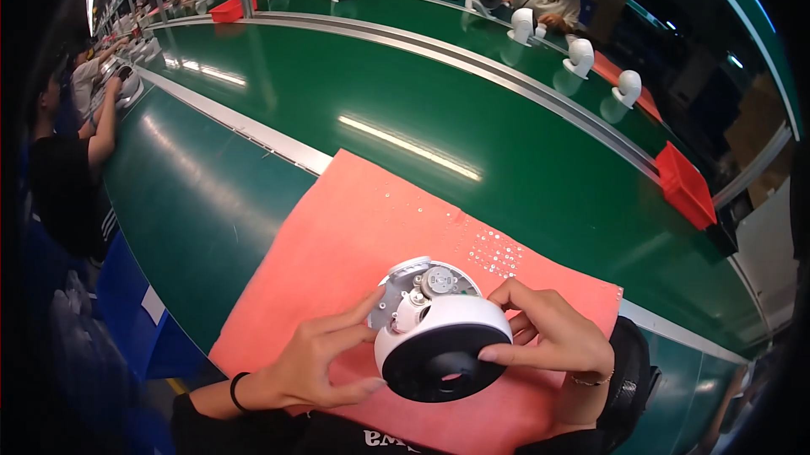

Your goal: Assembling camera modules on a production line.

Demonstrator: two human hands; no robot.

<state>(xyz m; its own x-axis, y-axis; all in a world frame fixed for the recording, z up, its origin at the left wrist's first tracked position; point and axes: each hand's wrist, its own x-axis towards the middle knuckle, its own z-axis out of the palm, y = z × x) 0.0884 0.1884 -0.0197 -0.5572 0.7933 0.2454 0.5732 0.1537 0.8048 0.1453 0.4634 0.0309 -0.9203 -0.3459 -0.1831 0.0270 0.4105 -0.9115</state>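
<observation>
We look down on a long green conveyor table (472, 143) with metal rails (472, 59) running along it, in a factory hall where other people sit at both sides. Far along the right edge stand several white fan housings (579, 56), and red bins (685, 185) sit at the belt's rim, one at the right and one far left. Near us a salmon-pink mat (337, 261) lies across the green surface, with a scatter of small screws (494, 253) on its far right part.

Above the near part of the mat we hold a round white fan base (434, 328) between both hands. Our left hand (316, 358) is curled around its left side, thumb and fingers pressed against the white shell. Our right hand (553, 337) grips the right side, fingertips on the rim.

The base is tilted, its dark ring-shaped face with a central hole turned toward us. On its far side the open shell shows a grey plate and a small metal motor part.
</observation>
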